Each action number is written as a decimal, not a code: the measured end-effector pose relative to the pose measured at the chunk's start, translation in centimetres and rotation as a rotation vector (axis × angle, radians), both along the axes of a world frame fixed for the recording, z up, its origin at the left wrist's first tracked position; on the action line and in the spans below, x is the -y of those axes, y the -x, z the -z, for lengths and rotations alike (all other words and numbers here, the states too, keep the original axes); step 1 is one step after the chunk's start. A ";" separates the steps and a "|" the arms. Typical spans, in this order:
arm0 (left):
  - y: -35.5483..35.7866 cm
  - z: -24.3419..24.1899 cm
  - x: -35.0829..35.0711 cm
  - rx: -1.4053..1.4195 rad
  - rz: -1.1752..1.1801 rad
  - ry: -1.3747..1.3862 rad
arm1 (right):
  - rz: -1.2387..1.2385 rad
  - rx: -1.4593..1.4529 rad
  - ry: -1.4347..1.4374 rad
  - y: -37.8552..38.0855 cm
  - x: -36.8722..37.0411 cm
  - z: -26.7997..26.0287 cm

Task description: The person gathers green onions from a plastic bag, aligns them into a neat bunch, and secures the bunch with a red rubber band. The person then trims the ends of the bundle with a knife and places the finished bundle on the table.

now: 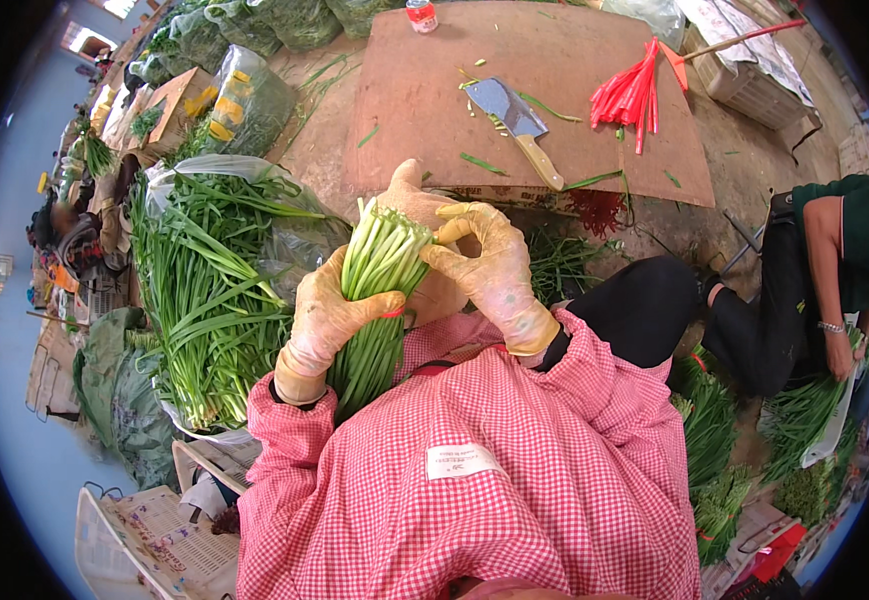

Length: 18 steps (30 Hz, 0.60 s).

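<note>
My left hand [333,319], in a stained pale glove, grips a bundle of long green leafy stalks [382,259] with pale cut ends pointing up and away from me. A red band [392,312] shows around the bundle beside my left thumb. My right hand [483,270], gloved too, is at the bundle's right edge, thumb and fingers curled close to the pale ends; whether it pinches a stalk I cannot tell. On the brown board [419,97] beyond lie a cleaver with a wooden handle [539,161] and a bunch of red strips [633,94].
A large heap of loose green stalks [202,300] in clear plastic lies left of my hands. A red-and-white can [421,15] stands at the board's far edge. White crates [157,540] are at lower left. At right, a person [817,277] sits handling greens, near banded bundles [708,427].
</note>
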<state>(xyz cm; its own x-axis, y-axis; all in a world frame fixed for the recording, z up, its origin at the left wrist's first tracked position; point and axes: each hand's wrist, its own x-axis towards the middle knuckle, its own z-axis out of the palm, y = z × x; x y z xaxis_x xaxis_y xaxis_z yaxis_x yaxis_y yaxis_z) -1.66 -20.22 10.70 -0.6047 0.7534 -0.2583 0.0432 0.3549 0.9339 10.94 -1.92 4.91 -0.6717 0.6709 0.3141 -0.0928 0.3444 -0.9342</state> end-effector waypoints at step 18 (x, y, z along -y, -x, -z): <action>1.8 1.6 0.0 0.250 0.002 -0.155 | 0.077 -0.234 0.477 -2.7 -6.2 -0.9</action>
